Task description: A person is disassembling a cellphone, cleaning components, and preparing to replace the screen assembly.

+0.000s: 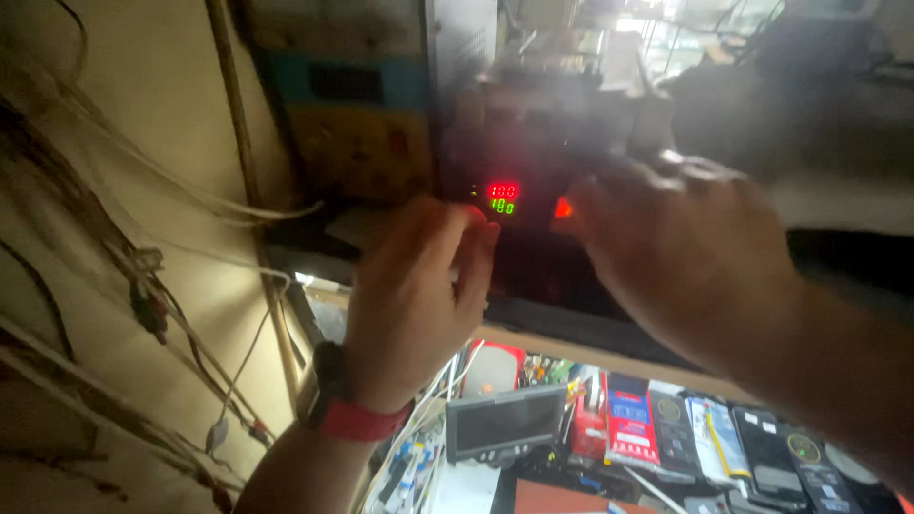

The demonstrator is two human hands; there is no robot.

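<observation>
Both hands up at the dark machine front [533, 276]. Left hand [414, 295] curled loosely, fingertips at the lit display [503, 198], holding nothing. Right hand [676, 243] open at 3 o'clock (blurred). Best press lightly, one fingertip, keeping digits visible.

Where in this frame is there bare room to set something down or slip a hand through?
Little. The bench below the dark machine is packed with flat packets and a small screen. A narrow gap shows between the left hand and right hand, before the lit display. Cables crowd the left wall.
</observation>
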